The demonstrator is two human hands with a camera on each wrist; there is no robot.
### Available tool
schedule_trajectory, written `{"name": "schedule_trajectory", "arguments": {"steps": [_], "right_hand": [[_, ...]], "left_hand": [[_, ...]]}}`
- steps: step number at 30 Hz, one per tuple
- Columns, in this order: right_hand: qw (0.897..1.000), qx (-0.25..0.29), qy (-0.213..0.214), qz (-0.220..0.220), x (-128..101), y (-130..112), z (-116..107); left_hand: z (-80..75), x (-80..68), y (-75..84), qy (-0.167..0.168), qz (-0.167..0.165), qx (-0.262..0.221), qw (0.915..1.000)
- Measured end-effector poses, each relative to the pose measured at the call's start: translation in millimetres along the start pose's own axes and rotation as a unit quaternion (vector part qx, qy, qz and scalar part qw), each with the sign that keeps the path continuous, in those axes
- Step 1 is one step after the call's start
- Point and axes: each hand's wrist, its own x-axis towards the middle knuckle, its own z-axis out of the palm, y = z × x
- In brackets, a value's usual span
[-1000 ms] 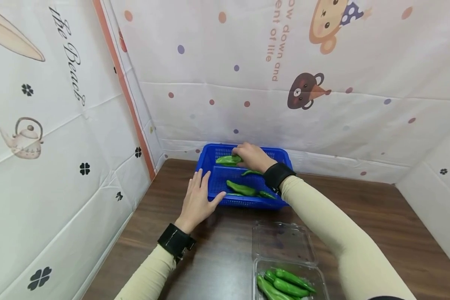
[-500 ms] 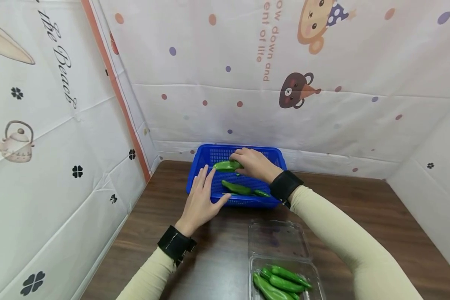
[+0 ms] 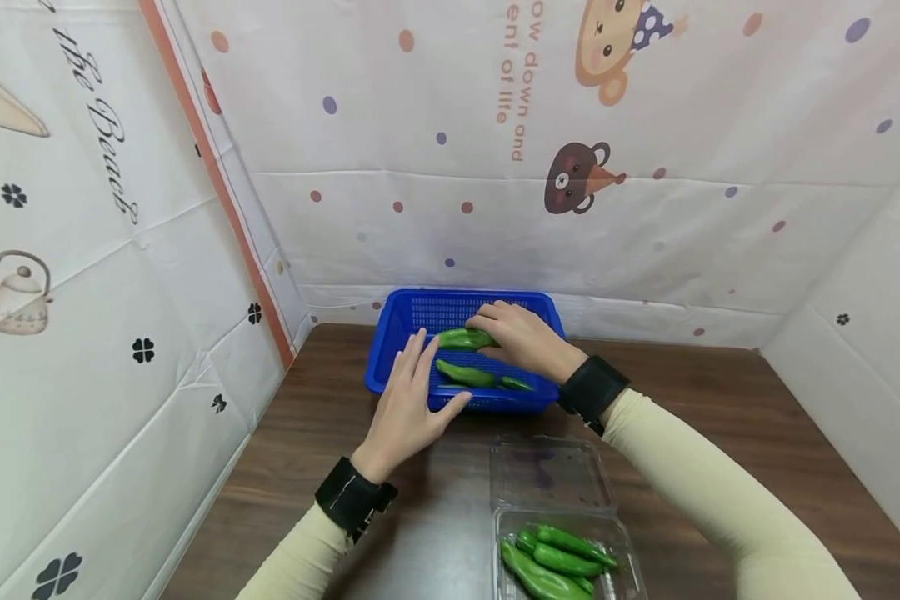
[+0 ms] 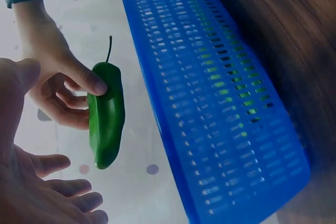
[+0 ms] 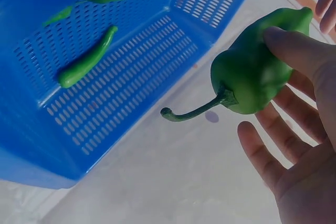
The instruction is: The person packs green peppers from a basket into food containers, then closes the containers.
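The right hand point(image 3: 525, 340) pinches one green pepper point(image 3: 461, 338) between thumb and fingers; the left hand point(image 3: 405, 412) holds nothing, its fingers loosely spread. Compared with a second ago, when the right hand reached into the far part of the basket, the pepper is now nearer the middle and, in the left wrist view, above the rim. This probably means that it is free of the others and ready to be carried.

Beneath is one blue slotted basket point(image 3: 495, 402), near the far edge of the surface point(image 3: 427, 533), toward its far left corner. The left hand is just beside it, fingers apart from it in the left wrist view. At least three peppers lie inside: a larger pepper point(image 3: 465, 372) and a smaller pepper point(image 3: 515, 383) near the front wall, and a slim pepper point(image 5: 86, 59) best seen from the right wrist. A thin green sliver by the front wall may be a fourth.

Nearer the person is one clear container point(image 3: 624, 546), its single lid point(image 3: 551, 473) folded back toward the basket. It holds at least four green peppers point(image 3: 540, 575); overlap prevents an exact count.

Behind the far edge hangs a white printed backdrop point(image 3: 390, 233).
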Motion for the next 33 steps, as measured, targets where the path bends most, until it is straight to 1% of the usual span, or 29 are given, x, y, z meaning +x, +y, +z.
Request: {"name": "schedule_trajectory", "arguments": {"steps": [7, 14, 17, 20, 28, 33], "right_hand": [[1.0, -0.001, 0.019, -0.022, -20, -6, -9], [0.999, 0.0, 0.032, -0.025, -42, -12, -18], [0.999, -0.003, 0.03, -0.025, -53, -15, -20], [0.999, -0.003, 0.032, -0.026, -62, -18, -22], [0.999, -0.001, 0.032, -0.033, -83, -29, -25], [0.998, 0.002, 0.042, -0.037, -98, -37, -25]], "left_hand": [[-1.1, -7.3, 12.6, -0.014, 0.006, -0.017, 0.9997], [1.4, -17.5, 23.0, -0.009, 0.034, -0.034, 0.9988], [3.8, -22.3, 27.2, -0.014, 0.044, -0.044, 0.998], [5.3, -25.9, 31.5, -0.022, 0.047, -0.05, 0.9974], [6.3, -33.9, 40.9, -0.028, 0.062, -0.048, 0.9966], [7.7, -40.3, 45.8, -0.039, 0.068, -0.054, 0.9954]]}}
